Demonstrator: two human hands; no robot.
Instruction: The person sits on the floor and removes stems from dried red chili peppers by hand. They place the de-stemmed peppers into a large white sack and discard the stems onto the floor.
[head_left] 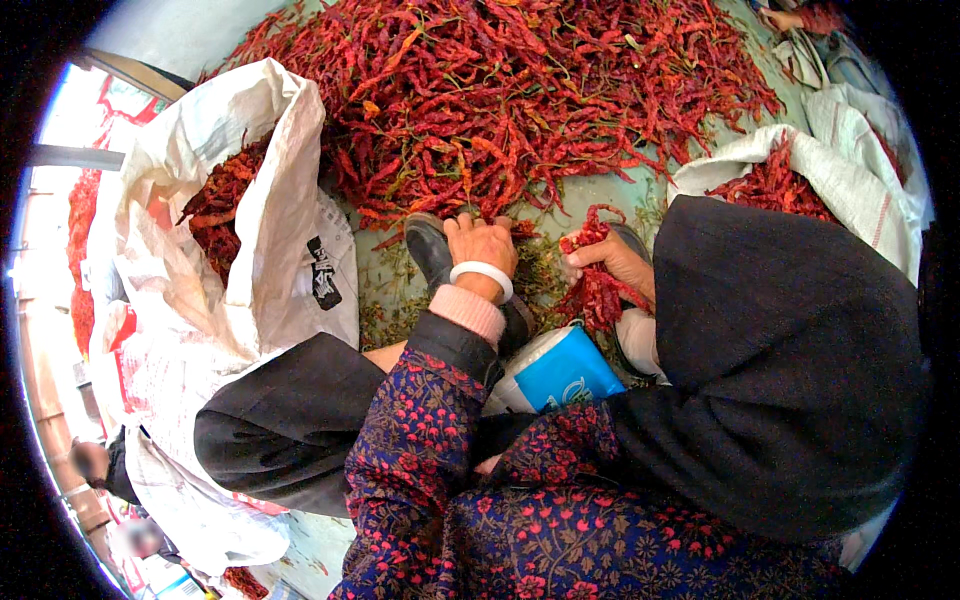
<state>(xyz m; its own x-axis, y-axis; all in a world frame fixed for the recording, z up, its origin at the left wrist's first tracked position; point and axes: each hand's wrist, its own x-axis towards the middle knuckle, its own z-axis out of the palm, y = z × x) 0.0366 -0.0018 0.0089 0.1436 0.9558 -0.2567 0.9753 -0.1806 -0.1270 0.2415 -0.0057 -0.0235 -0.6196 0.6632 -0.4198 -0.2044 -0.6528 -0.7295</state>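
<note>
A large heap of dried red chillies (520, 100) spreads across the floor in front of me. My left hand (483, 250), with a white bangle at the wrist, reaches to the heap's near edge. Its fingers curl down and close on chillies there; the fingertips are partly hidden. To its right, my right hand (615, 262) is closed around a bunch of dried red chillies (595, 295), which sticks out above and hangs below the fist. A dark shoe (428, 250) is just left of my left hand. Chilli stems and bits (545, 265) litter the floor between the hands.
A white woven sack (285, 200) with chillies inside stands open at the left. Another sack (845, 180) with chillies is at the right, behind my raised knee (780, 340). A blue and white packet (570, 370) lies between my legs. Another person's hand (782, 18) shows at the far right.
</note>
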